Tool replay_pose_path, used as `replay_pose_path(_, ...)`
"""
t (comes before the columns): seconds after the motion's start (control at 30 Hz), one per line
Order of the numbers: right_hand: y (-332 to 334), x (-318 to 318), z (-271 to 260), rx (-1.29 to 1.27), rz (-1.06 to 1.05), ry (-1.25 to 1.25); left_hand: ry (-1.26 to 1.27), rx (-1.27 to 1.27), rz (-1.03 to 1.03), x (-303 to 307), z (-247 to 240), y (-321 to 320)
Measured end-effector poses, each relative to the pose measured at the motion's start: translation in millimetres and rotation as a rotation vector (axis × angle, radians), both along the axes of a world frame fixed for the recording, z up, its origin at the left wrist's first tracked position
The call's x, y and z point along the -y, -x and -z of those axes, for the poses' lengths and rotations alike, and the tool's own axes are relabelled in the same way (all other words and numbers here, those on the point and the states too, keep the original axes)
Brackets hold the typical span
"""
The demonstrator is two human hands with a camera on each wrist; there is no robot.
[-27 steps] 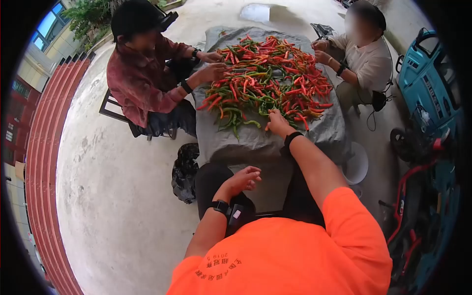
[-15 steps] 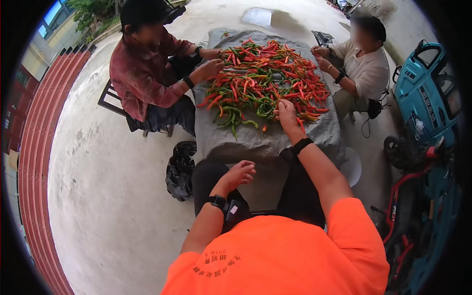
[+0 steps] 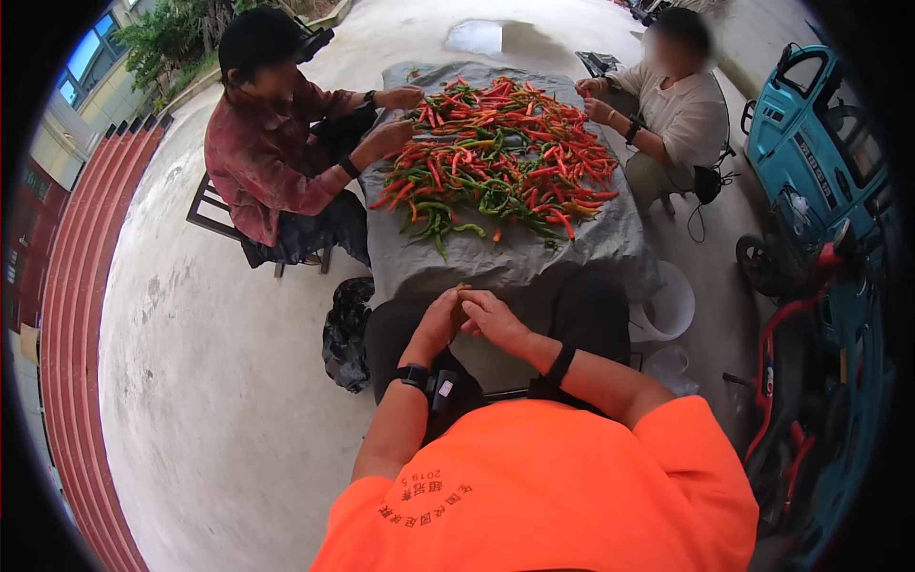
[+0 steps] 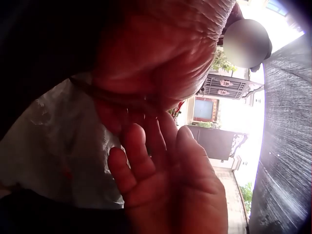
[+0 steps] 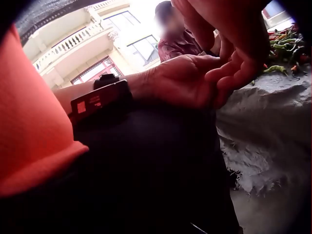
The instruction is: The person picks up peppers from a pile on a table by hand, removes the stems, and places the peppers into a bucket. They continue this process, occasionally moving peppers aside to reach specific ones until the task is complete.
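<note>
My left hand (image 3: 440,319) and right hand (image 3: 498,321) meet over my lap, just in front of the table edge. A small orange-brown chili pepper (image 3: 463,287) shows between their fingertips, mostly hidden by the fingers. In the right wrist view my left hand (image 5: 187,80) lies palm up, and the fingers of my right hand (image 5: 239,34) come down onto it from above. Red and green chili peppers (image 3: 505,143) lie heaped on the grey cloth (image 3: 429,276) that covers the table.
One person (image 3: 276,143) in a dark cap sits at the left, another (image 3: 677,105) in a light shirt at the right, both with hands at the pile. A black plastic bag (image 3: 346,334) and a white bucket (image 3: 670,303) stand by the table. A blue vehicle (image 3: 810,143) is farther right.
My right hand has drawn back from the near side of the pile to my lap and joined my left hand. A pepper now shows at their fingertips.
</note>
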State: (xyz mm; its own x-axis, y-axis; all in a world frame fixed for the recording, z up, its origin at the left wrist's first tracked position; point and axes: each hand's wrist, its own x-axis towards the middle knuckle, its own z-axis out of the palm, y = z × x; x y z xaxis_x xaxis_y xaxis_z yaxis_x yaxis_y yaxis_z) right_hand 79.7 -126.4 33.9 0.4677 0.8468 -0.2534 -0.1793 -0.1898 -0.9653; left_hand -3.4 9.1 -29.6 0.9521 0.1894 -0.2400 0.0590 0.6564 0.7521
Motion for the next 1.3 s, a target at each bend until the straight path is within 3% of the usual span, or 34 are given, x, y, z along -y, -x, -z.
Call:
replay_pose_path(0.07, -2.1, 2.8, 6.5, 0.06, -0.098, -0.002, -0.044, -0.079, 0.007, 1.7, -3.5, 3.8)
replay_pose_path(0.2, -19.6, 10.4, 8.3, -0.31, -0.009, 0.08, -0.143, -0.236, -0.003, 4.8, -24.8, 2.6)
replay_pose_path(0.3, -28.6, 17.4, 12.7, -0.205, 0.149, 0.055, -0.199, -0.243, 0.122, 5.3, -27.6, 4.5)
replay_pose_path(0.4, -33.3, 19.6, 13.2, -0.239, 0.117, -0.049, -0.16, -0.282, 0.219, 14.1, -30.5, 1.0)
replay_pose_path(0.7, -44.0, 17.6, 42.4, -0.094, 0.181, 0.094, -0.169, -0.317, 0.306, 13.9, -28.4, -1.1)
replay_pose_path(0.9, -39.3, 14.9, 46.3, -0.229, 0.27, 0.08, -0.107, -0.298, 0.229, 14.7, -37.5, 0.4)
replay_pose_path(1.0, -36.3, 14.5, 35.7, -0.345, 0.182, 0.007, -0.07, -0.307, 0.146, 12.5, -34.5, 0.6)
replay_pose_path(1.1, -36.8, 10.5, 43.9, -0.169, 0.13, -0.009, -0.155, -0.328, 0.247, 13.0, -32.0, 2.6)
replay_pose_path(1.2, -33.6, 13.5, 29.4, -0.226, 0.175, -0.058, -0.208, -0.301, 0.218, 10.8, -29.0, 1.4)
replay_pose_path(1.3, -32.6, 10.9, 30.8, -0.083, 0.14, -0.014, -0.145, -0.282, 0.224, 9.6, -25.9, 3.1)
